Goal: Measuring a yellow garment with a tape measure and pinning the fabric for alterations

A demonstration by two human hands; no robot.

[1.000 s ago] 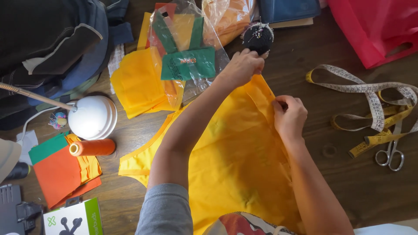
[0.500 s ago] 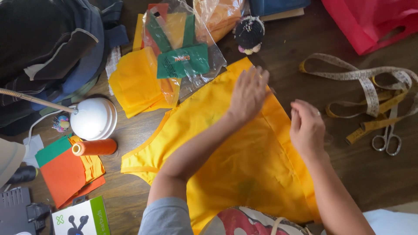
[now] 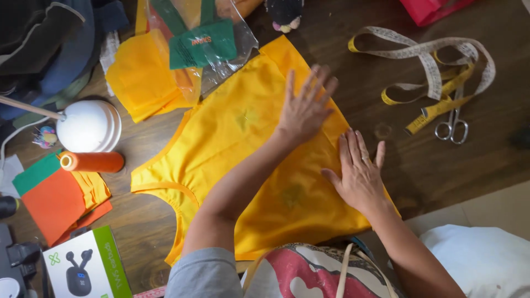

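The person is pressing both palms flat on a bright yellow fabric piece with curved cut-outs point(image 3: 243, 160), which is lying spread across the dark wooden counter point(image 3: 475, 160). The left hand point(image 3: 305, 107) is resting near the cloth's upper middle, fingers released and fanned; the right hand point(image 3: 359, 174) is lying on the cloth's right edge, fingers likewise released, grasping nothing. Just left of the cloth an orange thread spool point(image 3: 93, 161) is lying on its side, and I judge a tug could drag the fabric into it and set it rolling. Right of the cloth, steel scissors point(image 3: 452, 124) are sitting among a looped yellow measuring tape point(image 3: 425, 60), which could snag a shifting hem.
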